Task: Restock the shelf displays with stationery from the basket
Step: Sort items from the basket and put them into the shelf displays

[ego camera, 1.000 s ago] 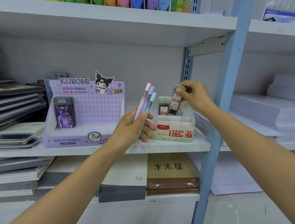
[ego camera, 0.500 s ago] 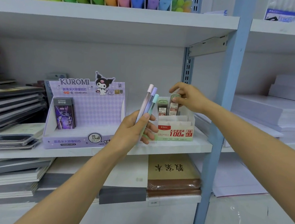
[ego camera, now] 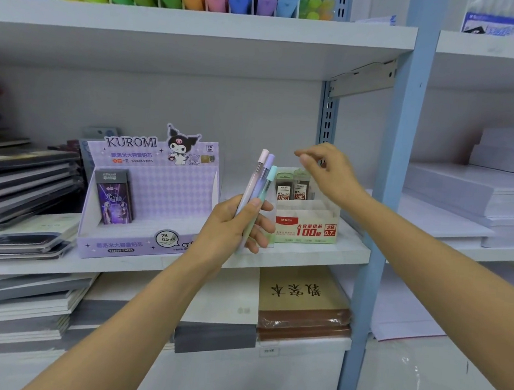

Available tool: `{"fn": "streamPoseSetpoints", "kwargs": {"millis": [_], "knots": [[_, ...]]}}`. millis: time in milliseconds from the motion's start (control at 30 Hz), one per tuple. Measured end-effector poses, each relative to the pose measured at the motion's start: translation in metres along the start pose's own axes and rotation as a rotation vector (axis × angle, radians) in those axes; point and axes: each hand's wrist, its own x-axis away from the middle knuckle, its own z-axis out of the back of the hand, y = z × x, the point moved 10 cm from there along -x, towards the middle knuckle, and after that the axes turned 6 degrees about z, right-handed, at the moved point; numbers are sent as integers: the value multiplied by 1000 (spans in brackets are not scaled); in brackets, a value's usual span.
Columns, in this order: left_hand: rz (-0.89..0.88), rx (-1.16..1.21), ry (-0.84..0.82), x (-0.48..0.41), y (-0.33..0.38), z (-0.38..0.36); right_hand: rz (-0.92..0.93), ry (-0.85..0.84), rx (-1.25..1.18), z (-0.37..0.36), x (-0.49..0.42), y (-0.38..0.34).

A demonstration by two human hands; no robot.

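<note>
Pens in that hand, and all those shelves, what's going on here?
A person is stocking a shop shelf. The left hand grips three pastel pens, held upright in front of the shelf. The right hand hovers with nothing in it just above a small white box, where two lead cases stand at the back. Beside it, a purple box holds one dark pack.

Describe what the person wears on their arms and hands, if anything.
Nothing worn is visible. The left hand and right hand have no gloves, rings or watch. The left forearm and right forearm are unsleeved to the frame edge.
</note>
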Motion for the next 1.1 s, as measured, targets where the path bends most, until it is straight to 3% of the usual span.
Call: {"fn": "streamPoseSetpoints", "kwargs": {"millis": [67, 133, 267, 400, 533, 633, 767, 900, 1000, 1100], "knots": [[-1, 9, -2, 1, 1, -2, -68, 47, -392, 7, 10, -13], [-5, 12, -8, 4, 2, -6, -132, -62, -680, -2, 20, -29], [-5, 19, -22, 10, 4, -11, -83, -279, -767, -22, 37, -61], [78, 184, -41, 14, -2, -8, -165, -94, -924, -11, 39, -54], [135, 244, -55, 19, -9, 0, -238, 41, -934, -2, 41, -40], [139, 214, -37, 24, -9, 5, -266, -17, -1010, -12, 46, -44], [147, 148, 29, 30, -9, 15, -227, -119, -1062, -21, 47, -59], [81, 35, 202, 34, -1, 42, -230, 18, -1039, -2, 35, -55], [13, -18, 351, 37, 7, 69, -208, 156, -893, 15, 22, -49], [-17, -97, 362, 38, 10, 73, -199, 113, -706, 0, 17, -51]]}}
